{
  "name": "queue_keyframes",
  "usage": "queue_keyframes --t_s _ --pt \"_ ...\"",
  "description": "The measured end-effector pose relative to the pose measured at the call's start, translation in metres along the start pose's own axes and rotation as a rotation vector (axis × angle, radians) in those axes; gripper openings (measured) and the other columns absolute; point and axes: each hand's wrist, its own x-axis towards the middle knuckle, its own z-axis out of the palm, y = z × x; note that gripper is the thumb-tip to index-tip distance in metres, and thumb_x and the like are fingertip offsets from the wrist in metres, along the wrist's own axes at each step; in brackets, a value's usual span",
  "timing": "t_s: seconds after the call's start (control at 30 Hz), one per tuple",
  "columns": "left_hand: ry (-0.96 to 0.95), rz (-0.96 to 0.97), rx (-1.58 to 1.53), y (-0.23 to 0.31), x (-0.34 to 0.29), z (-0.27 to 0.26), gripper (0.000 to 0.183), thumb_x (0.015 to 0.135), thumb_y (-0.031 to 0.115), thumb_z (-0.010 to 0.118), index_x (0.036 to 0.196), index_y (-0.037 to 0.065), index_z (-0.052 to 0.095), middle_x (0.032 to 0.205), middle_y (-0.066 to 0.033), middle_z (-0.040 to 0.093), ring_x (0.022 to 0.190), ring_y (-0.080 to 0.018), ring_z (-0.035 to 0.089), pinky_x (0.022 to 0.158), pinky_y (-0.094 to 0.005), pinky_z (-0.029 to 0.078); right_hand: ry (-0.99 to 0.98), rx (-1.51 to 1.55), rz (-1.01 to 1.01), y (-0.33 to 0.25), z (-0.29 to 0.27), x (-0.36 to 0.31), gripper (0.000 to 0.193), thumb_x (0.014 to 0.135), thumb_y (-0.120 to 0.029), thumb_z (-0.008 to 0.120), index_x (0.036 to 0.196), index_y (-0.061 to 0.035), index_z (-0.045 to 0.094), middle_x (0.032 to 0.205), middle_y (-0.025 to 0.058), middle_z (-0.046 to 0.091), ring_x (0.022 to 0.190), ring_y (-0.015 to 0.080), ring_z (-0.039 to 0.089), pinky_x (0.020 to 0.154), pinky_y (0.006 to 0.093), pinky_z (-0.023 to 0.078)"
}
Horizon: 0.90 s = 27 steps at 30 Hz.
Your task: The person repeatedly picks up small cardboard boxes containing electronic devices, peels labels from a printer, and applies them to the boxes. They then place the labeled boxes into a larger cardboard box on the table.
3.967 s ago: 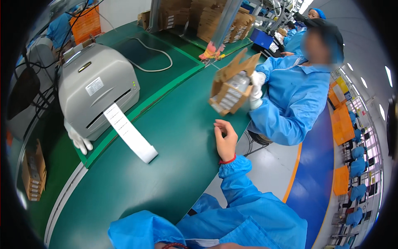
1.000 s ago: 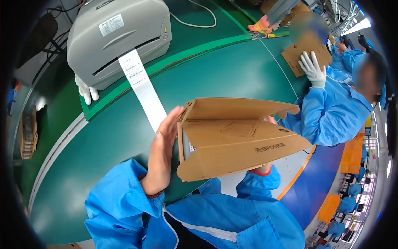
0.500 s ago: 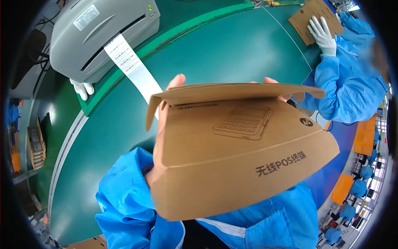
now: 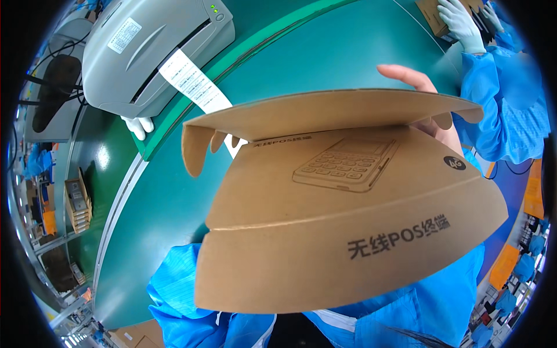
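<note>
- The cardboard box (image 4: 348,232) is lifted off the table and held close under the camera, where it fills most of my view. It is brown, with a line drawing of a keypad device on its top face.
- Its lid flap (image 4: 325,113) stands raised and open, with the small side tabs hanging down at either end.
- My right hand (image 4: 432,110) is behind the far right side of the box. The fingers are stretched up past the edge of the flap and the palm is pressed to the cardboard, so it is carrying the box from behind.
- My left hand is hidden behind the box. Only the blue left sleeve (image 4: 174,284) shows, running up under the near left corner, so I cannot tell how that hand grips.
- I judge the step in hand to be holding the box up with the lid open. Any next move calls for a steady two-handed hold, since the box blocks my sight of the table below.
- Beyond it lies the green table (image 4: 325,52).
- At the top left sits a grey label printer (image 4: 151,46), with a strip of labels (image 4: 191,81) running out toward the box.
- A white glove (image 4: 139,124) lies just beside the printer.
- At the top right, a co-worker's gloved hand (image 4: 461,26) rests on a second brown box (image 4: 432,11).
</note>
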Motion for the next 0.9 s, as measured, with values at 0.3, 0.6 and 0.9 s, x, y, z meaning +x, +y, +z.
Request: queue_keyframes --t_s 0.3,0.6,0.9 --pt "-0.162 0.148 0.054 0.015 -0.005 0.013 0.032 0.085 0.025 0.053 0.116 0.02 0.049 0.124 -0.0043 0.045 0.122 -0.0198 0.036 0.103 -0.0499 0.024 -0.151 -0.162 0.066 -0.006 0.0 0.022 0.061 0.077 -0.022 0.066 0.124 0.0007 0.036 0.108 0.0113 0.057 0.101 0.0167 0.054 0.087 0.0318 0.042" --pt "-0.07 0.063 0.414 0.036 0.032 0.105 0.053 0.087 0.033 0.035 0.136 0.023 0.02 0.143 -0.0056 0.018 0.135 -0.0181 0.005 0.107 -0.0485 0.002 -0.058 -0.286 0.167 0.004 -0.021 0.017 0.032 0.076 -0.007 0.062 0.105 -0.0003 0.054 0.1 0.0051 0.055 0.093 0.015 0.049 0.077 0.0285 0.041" --pt "-0.046 0.129 0.274 0.051 -0.006 0.061 0.049 0.091 0.032 0.034 0.137 0.026 0.019 0.138 -0.0101 0.03 0.13 -0.0252 0.025 0.105 -0.0499 0.013 -0.095 -0.543 0.269 0.042 -0.061 -0.025 0.016 0.079 -0.016 0.051 0.077 -0.0014 0.057 0.07 -0.0002 0.055 0.065 0.0078 0.048 0.056 0.0238 0.036"
